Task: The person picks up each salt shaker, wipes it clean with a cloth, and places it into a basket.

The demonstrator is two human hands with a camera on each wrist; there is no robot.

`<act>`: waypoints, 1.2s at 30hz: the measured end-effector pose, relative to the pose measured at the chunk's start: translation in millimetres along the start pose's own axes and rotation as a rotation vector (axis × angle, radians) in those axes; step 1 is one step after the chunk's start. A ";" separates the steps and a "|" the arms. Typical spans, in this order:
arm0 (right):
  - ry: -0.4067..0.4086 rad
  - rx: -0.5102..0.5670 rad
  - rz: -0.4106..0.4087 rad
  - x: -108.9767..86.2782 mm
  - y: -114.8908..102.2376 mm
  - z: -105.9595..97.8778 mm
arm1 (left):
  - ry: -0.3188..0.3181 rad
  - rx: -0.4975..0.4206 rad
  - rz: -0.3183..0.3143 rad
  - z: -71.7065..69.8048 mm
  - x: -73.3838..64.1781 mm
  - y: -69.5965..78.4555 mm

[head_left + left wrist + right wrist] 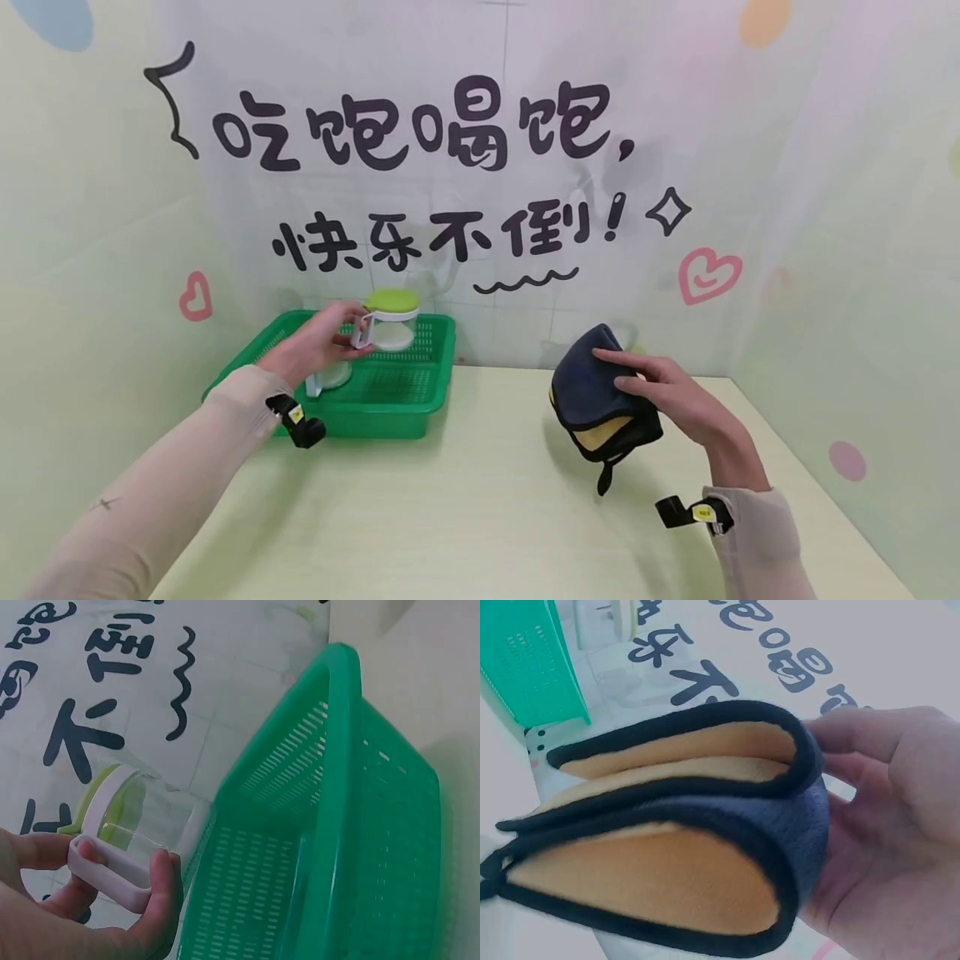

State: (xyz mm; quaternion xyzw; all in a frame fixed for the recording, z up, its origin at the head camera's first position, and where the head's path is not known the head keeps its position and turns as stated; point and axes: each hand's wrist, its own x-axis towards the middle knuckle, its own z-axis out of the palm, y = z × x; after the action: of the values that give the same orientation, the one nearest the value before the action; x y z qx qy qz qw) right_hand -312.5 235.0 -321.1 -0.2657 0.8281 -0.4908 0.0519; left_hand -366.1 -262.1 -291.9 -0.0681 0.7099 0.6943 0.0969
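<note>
In the head view, my left hand [322,337] grips the white handle of a clear seasoning jar [393,333] with a green lid. The jar is held up over a green plastic basket [438,367]. Seen from the left wrist, the handle [112,876] lies between thumb and fingers and the jar [169,814] is tipped sideways. On the right, my right hand [675,392] holds a folded dark blue oven mitt [588,379] above the table. The right wrist view shows the mitt's black edging and tan lining [652,881].
Inside the basket stands another clear jar [335,375] with a white handle, partly hidden behind my left wrist. The basket sits at the back left of a pale table [480,500]. A white wall [480,333] with black lettering rises behind it.
</note>
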 end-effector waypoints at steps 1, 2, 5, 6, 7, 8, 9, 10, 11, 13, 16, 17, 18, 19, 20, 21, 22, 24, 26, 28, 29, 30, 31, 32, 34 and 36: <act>0.004 -0.001 0.007 0.0 0.3 0.0 | 0.014 0.027 -0.015 -1.8 3.6 -0.2; 0.006 0.000 0.011 0.1 0.7 0.1 | 0.027 0.044 -0.033 -3.2 7.2 -0.6; 0.012 0.014 0.019 1.1 1.8 0.8 | 0.065 0.071 -0.107 -6.3 17.1 -3.3; 0.010 0.019 0.015 1.3 1.9 0.9 | 0.076 0.080 -0.132 -6.9 20.1 -4.8; 0.008 0.024 0.012 1.8 2.1 1.2 | 0.086 0.080 -0.156 -7.2 23.2 -6.6; 0.006 0.027 0.009 2.3 2.0 1.5 | 0.095 0.082 -0.175 -7.0 25.8 -8.6; 0.003 0.028 0.005 2.4 1.8 1.7 | 0.106 0.090 -0.191 -6.8 28.4 -10.9; 0.001 0.026 0.003 2.7 2.0 1.6 | 0.114 0.098 -0.203 -6.4 30.5 -13.2; 0.000 0.024 0.002 2.8 2.1 1.6 | 0.120 0.114 -0.211 -5.4 32.6 -15.8; -0.002 0.024 0.004 3.0 2.1 1.6 | 0.122 0.150 -0.217 -3.6 35.3 -20.9; 0.000 0.027 0.005 2.9 2.9 1.1 | 0.126 0.191 -0.214 -0.7 37.6 -28.0; 0.001 0.028 0.007 3.0 3.1 1.1 | 0.127 0.200 -0.213 0.3 38.1 -29.9; 0.002 0.031 0.011 3.1 2.9 1.2 | 0.127 0.209 -0.210 1.0 38.8 -31.9; 0.004 0.034 0.016 3.3 3.3 1.1 | 0.127 0.214 -0.206 1.7 39.3 -33.5; 0.005 0.035 0.021 3.5 3.2 1.2 | 0.132 0.214 -0.205 2.5 39.9 -34.9; 0.006 0.037 0.026 3.7 2.9 1.3 | 0.135 0.217 -0.201 3.4 40.6 -36.1; 0.009 0.039 0.034 4.0 2.6 1.5 | 0.135 0.216 -0.199 4.3 41.5 -37.2; 0.012 0.030 0.039 4.7 2.2 1.7 | 0.125 0.218 -0.192 5.4 43.9 -39.2; 0.018 0.009 0.033 4.6 1.9 1.7 | 0.117 0.220 -0.191 6.3 47.1 -41.4; 0.022 -0.009 0.026 4.7 2.0 1.6 | 0.095 0.209 -0.187 5.8 50.8 -44.4; 0.024 -0.018 0.023 4.8 2.5 1.6 | 0.084 0.209 -0.185 4.8 52.4 -46.1; 0.023 -0.023 0.019 4.7 2.7 1.6 | 0.075 0.210 -0.188 4.0 53.3 -47.7; 0.023 -0.024 0.017 4.7 2.8 1.7 | 0.067 0.215 -0.192 3.1 54.5 -49.4; 0.021 -0.021 0.019 4.9 3.1 1.8 | 0.059 0.224 -0.199 2.3 54.9 -51.0; 0.016 -0.015 0.021 5.3 4.1 2.0 | 0.046 0.258 -0.206 0.7 55.0 -53.6; 0.014 -0.013 0.016 6.1 5.1 2.4 | 0.049 0.312 -0.213 -0.2 54.2 -55.8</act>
State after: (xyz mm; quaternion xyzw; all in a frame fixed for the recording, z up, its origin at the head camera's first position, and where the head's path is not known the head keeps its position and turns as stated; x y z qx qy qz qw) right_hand -318.9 232.0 -325.5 -0.2562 0.8338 -0.4867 0.0481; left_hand -405.9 -261.7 -358.8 -0.1441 0.7998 0.5599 0.1618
